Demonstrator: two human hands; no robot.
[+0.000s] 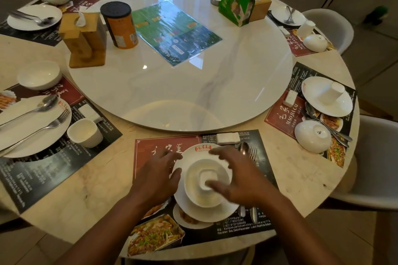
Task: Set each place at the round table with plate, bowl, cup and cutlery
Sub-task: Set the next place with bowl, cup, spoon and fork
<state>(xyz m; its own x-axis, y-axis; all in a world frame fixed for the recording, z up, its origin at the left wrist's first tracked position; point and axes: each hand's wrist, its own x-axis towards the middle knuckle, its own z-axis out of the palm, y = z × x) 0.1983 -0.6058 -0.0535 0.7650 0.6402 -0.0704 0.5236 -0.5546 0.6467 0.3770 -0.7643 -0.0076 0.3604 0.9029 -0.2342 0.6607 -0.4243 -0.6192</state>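
In the head view, a plate with a bowl and cup stacked on it is seen at six o'clock on the tabletop. The left hand is spread at the plate's nine o'clock rim. The right hand is spread over the cup, and nothing is gripped.

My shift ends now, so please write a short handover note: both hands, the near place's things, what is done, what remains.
Left hand open at the left rim of the plate; right hand open above the bowl.
Cup sits in the bowl, bowl on the plate; spoon and fork lie right of it.
Done: things are at this place.
Left: unstack cup and bowl onto the placemat.
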